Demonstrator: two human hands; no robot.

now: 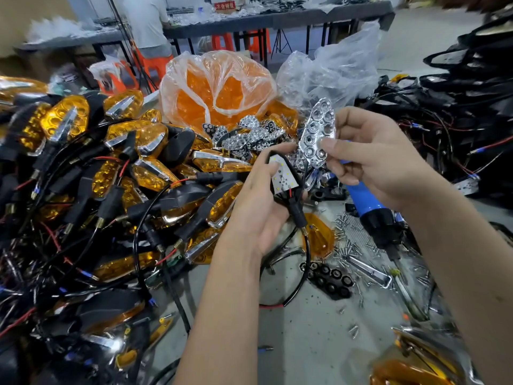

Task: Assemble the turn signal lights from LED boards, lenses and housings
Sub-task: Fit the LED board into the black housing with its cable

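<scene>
LED board (282,173), one, white and flat with small yellow chips, pinched in left hand (261,201) between thumb and curled fingers above the grey bench (305,329); one black stem (297,212) with a red and a black wire hanging from its lower end, partly covered by the palm. Chrome reflector (316,134), one, leaf-shaped with hexagonal cups, roughly ten though the lower ones blur, held upright just right of the board by right hand (374,159), thumb pressed on its face, fingers curled behind; back of the piece hidden.

Heap of finished signals (125,151) at left, amber lenses with chrome trim in black housings, too tangled in black and red wire to count. Two plastic bags behind: one clear bag of amber lenses (219,90), one crinkled clear bag (333,70) whose contents cannot be made out. Loose pile of chrome reflectors (249,134) between the bags and the hands, number unclear. One blue and black electric screwdriver (372,209) lying under the right wrist, tip hidden. One loose amber lens (319,237) on the bench, scattered silver screws (349,245) uncountable, about ten black hex nuts (330,279). Dark wiring and housings (458,107) at right, blurred. One person (147,23) at a far table, cut off at the top edge.
</scene>
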